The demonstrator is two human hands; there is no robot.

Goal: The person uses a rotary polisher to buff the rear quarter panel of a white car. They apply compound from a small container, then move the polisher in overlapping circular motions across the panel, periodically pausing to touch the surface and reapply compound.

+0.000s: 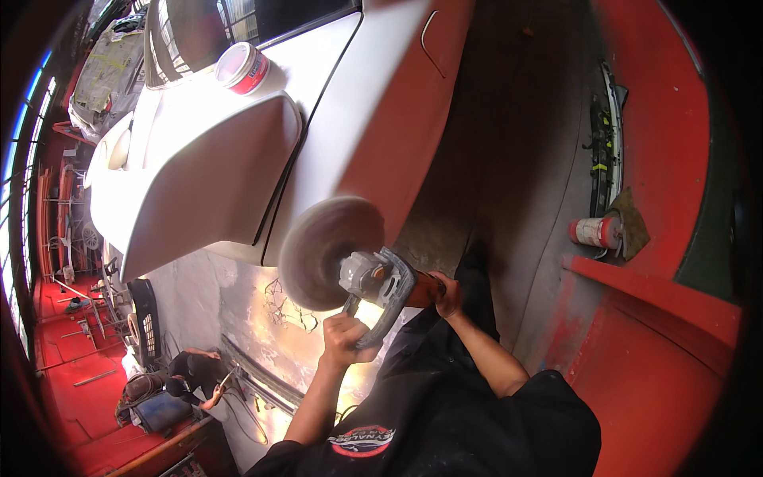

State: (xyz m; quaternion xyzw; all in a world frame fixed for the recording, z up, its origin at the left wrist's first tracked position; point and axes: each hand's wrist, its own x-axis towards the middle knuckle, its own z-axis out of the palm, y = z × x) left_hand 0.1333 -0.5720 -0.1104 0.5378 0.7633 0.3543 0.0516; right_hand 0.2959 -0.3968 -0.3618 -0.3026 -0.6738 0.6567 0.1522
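Both my hands hold a polisher (pixel 367 275), a power tool with a grey head, an orange-and-black body and a big round pad (pixel 322 250). The pad looks smeared, as if spinning. Its face is turned toward the lower edge of the white car's body panel (pixel 338 127); I cannot tell whether they touch. My left hand (pixel 345 339) is closed round the front handle. On the rear of the body, my right hand (pixel 447 295) is wrapped. A grey-white curved panel (pixel 218 187) juts from the car just left of the pad.
A white tub with a red label (pixel 243 68) stands on the car. Another person (pixel 195 374) crouches at lower left beside a dark grille (pixel 145 318). To the right, a red-and-white can (pixel 594 233) lies by a red ledge (pixel 652 298). Long trim parts (pixel 610 139) lie farther off.
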